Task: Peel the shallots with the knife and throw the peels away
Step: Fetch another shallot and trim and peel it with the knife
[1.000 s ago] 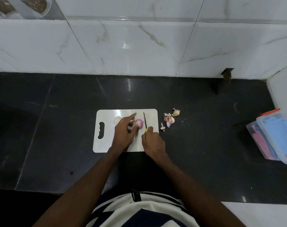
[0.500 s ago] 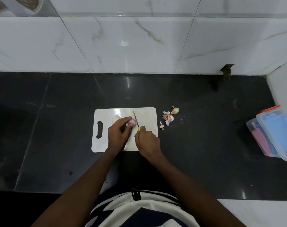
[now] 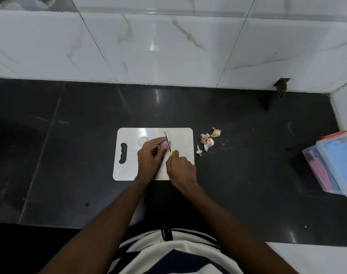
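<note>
Since a second ago, the knife (image 3: pixel 167 142) has swung left onto the shallot (image 3: pixel 165 143), mid-frame on the white board (image 3: pixel 183 139). Left hand (image 3: pixel 149 158) pinches the shallot; right hand (image 3: pixel 181 169) grips the yellow handle. Peels (image 3: pixel 208 140) lie right of the board on the dark counter (image 3: pixel 69 155).

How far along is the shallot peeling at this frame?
Done: one pale peeled piece lies on the cutting board. In hand: the left hand holds a pink shallot while the right hand sets the knife against it. Left: the peels on the counter are not thrown away.
</note>
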